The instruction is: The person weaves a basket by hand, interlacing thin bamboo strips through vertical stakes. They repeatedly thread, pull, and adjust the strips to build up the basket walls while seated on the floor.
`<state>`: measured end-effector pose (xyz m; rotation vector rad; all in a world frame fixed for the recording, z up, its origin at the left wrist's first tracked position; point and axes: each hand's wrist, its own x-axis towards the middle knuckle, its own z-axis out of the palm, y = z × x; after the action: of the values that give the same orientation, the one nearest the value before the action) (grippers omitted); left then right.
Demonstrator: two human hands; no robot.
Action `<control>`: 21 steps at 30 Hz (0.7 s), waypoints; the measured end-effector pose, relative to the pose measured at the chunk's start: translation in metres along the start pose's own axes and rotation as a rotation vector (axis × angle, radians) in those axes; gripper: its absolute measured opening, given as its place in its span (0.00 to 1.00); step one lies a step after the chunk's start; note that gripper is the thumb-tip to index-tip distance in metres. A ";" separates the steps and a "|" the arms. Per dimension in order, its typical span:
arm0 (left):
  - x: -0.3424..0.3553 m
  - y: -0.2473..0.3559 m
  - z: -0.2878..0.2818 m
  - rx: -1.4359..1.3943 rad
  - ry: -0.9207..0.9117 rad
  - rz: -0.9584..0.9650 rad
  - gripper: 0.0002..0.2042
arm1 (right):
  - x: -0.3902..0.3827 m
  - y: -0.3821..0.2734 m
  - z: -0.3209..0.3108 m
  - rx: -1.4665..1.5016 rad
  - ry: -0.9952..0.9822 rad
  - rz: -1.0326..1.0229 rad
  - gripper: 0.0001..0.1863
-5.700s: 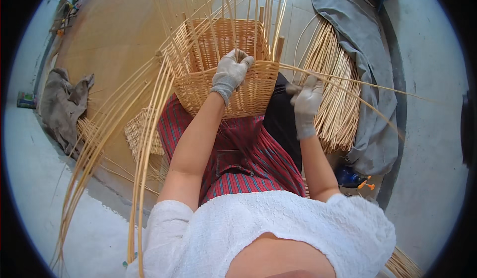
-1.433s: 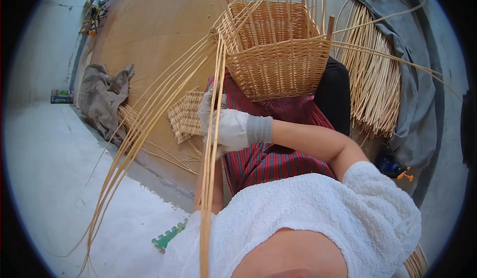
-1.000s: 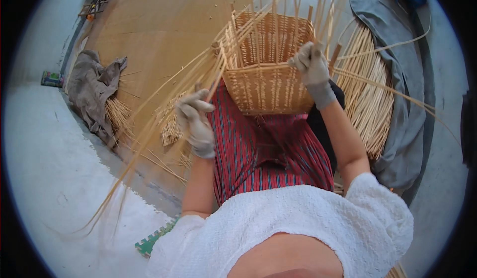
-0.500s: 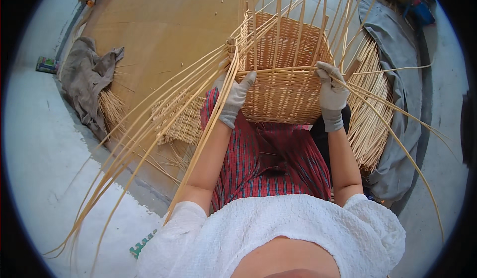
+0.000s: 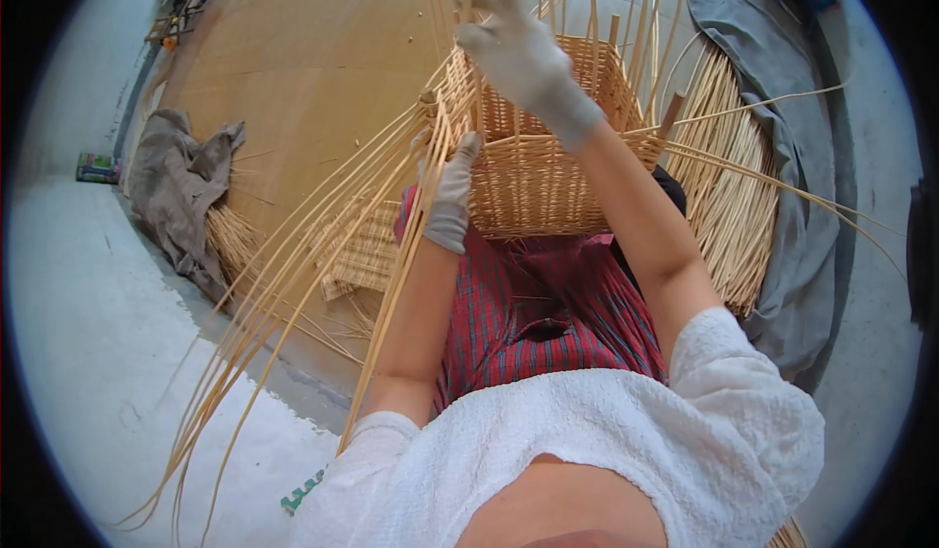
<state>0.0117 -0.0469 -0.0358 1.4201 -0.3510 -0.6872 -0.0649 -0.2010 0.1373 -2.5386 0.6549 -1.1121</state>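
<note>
A half-woven rectangular basket of pale wicker (image 5: 533,171) is held on the lap, over a red striped cloth (image 5: 548,303). The gloved left hand (image 5: 452,196) is pressed to its left corner, fingers together along long loose cane strands (image 5: 293,303). The gloved right hand (image 5: 523,54) is raised above the rim (blurred), fingers closed around upright stakes (image 5: 587,10).

my gloved left hand (image 5: 452,196) pressed against the near corner of the wicker basket (image 5: 548,176) on my lap, while my right hand (image 5: 523,54) gripped upright cane stakes (image 5: 597,10) above it.
</note>
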 end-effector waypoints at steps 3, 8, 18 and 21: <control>0.013 -0.012 0.002 -0.138 -0.045 -0.283 0.26 | -0.140 0.086 -0.026 1.163 0.253 0.244 0.17; -0.004 -0.004 0.002 -0.081 0.161 -0.017 0.18 | -0.195 0.087 -0.058 1.036 0.150 0.673 0.11; -0.019 0.065 0.058 0.448 -0.506 -0.111 0.16 | -0.205 0.077 -0.029 0.932 0.372 0.716 0.13; -0.031 0.058 0.069 0.417 -0.376 -0.041 0.17 | -0.107 0.055 -0.023 0.715 0.338 0.255 0.16</control>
<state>-0.0408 -0.0815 0.0359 1.6910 -0.7973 -0.9563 -0.1615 -0.1951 0.0626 -1.6419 0.5119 -1.3826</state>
